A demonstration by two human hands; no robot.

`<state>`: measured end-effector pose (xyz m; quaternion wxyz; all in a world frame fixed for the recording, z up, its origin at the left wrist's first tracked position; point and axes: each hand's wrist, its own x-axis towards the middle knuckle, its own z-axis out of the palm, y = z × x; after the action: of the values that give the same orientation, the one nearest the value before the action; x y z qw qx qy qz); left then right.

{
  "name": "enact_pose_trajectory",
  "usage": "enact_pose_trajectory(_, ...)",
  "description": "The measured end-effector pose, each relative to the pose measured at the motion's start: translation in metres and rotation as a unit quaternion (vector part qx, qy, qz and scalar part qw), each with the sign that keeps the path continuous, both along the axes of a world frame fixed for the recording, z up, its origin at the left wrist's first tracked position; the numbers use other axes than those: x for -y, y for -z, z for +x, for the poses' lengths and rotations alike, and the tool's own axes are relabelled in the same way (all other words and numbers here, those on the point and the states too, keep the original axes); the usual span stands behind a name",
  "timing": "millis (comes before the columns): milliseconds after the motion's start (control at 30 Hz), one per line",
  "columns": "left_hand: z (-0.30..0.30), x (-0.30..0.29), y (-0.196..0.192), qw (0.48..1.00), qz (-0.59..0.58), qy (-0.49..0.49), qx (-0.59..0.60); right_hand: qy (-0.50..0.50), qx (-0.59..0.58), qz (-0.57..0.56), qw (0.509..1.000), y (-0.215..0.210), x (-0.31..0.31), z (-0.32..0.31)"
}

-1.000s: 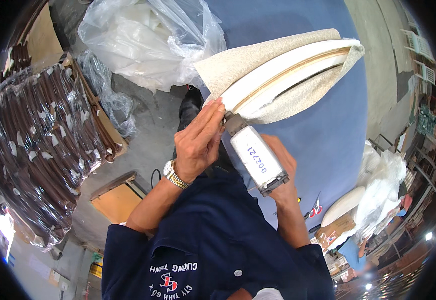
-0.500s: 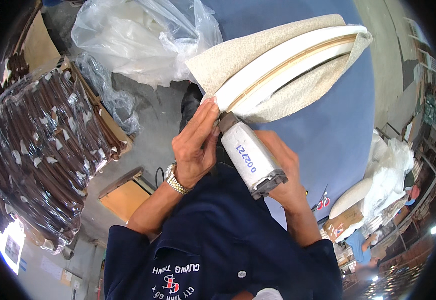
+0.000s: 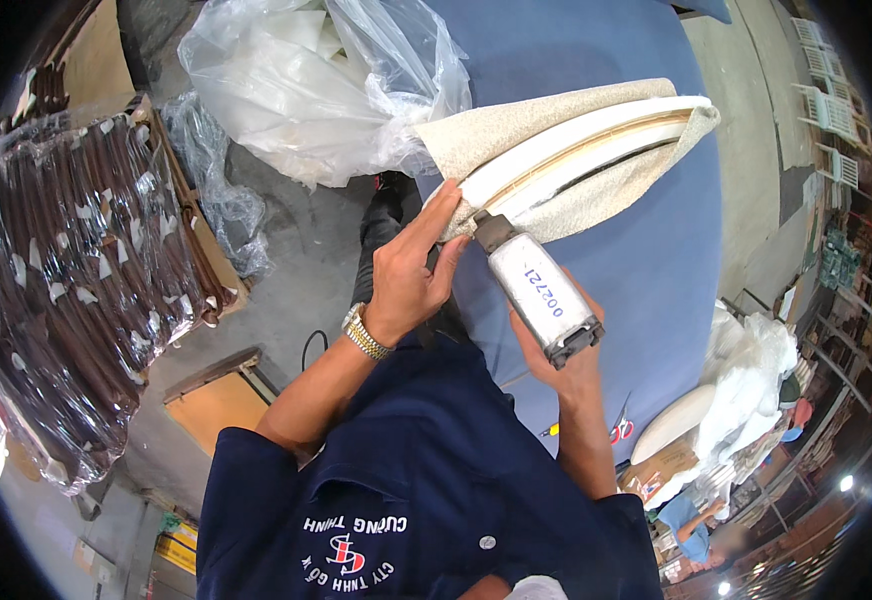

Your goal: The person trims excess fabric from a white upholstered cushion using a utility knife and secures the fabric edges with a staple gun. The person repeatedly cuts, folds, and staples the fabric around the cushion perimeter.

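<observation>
A curved, padded panel [image 3: 606,137] with white faces and a tan strip along its middle lies on its edge, wrapped partly in beige fabric [image 3: 566,110]. At its near-left end my left hand [image 3: 408,280] pinches the fabric, fingers along the outer side and thumb close to the tool's nose. My right hand [image 3: 566,365] is wrapped round a grey-white staple gun [image 3: 538,285], mostly hidden beneath it. The gun's dark nose meets the fabric at that same end, beside my left fingertips.
The panel rests on a blue-covered table [image 3: 646,270]. Red-handled scissors [image 3: 621,430] and a yellow tool [image 3: 552,430] lie by my right forearm. Clear plastic [image 3: 306,90] bulges at far left. Wrapped brown parts [image 3: 66,280] are stacked left. A co-worker [image 3: 691,525] is at lower right.
Beige fabric now covers the panel's near-left end, where white showed before. My left thumb has spread away from the fingers' base, and the staple gun's nose has shifted slightly right and up.
</observation>
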<state>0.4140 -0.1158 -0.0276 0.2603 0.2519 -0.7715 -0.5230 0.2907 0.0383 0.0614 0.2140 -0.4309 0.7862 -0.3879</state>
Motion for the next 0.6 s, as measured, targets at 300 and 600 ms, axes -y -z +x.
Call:
enact_pose_trajectory(300, 0.002, 0.002, 0.006, 0.998, -0.064, 0.016, 0.014, 0.027, 0.079, 0.019, 0.996, 0.010, -0.003, 0.007)
enact_pose_trajectory(600, 0.001, -0.001, -0.008, 0.997, -0.041, 0.039, 0.059, 0.016, 0.085, 0.042, 0.995, 0.010, -0.004, 0.001)
